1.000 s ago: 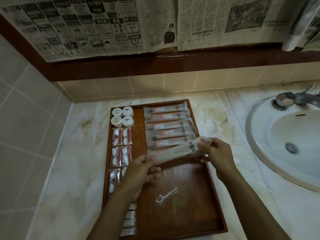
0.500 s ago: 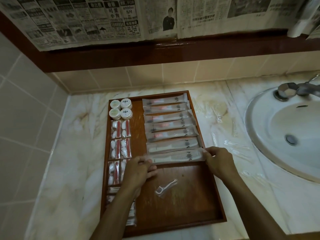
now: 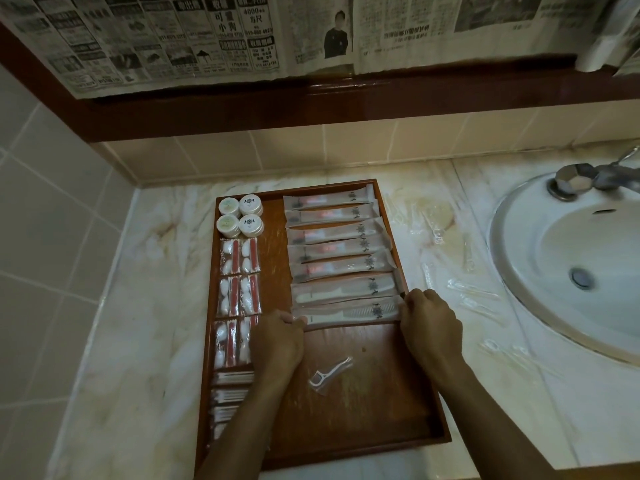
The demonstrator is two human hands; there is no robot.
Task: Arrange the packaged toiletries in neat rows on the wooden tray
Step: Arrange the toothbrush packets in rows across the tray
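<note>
Frosted comb packet (image 3: 346,311), left hand (image 3: 277,344), right hand (image 3: 431,327) pinching ends

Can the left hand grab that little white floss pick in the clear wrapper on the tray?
Probably yes. The small white floss pick in its clear wrapper lies alone on bare wood right beside the left hand, uncovered; that hand must first release the long comb packet.

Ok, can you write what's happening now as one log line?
step: setting comb packet in row | left hand: pinching packet end | right hand: pinching other end | wooden tray: floss pick loose
</note>
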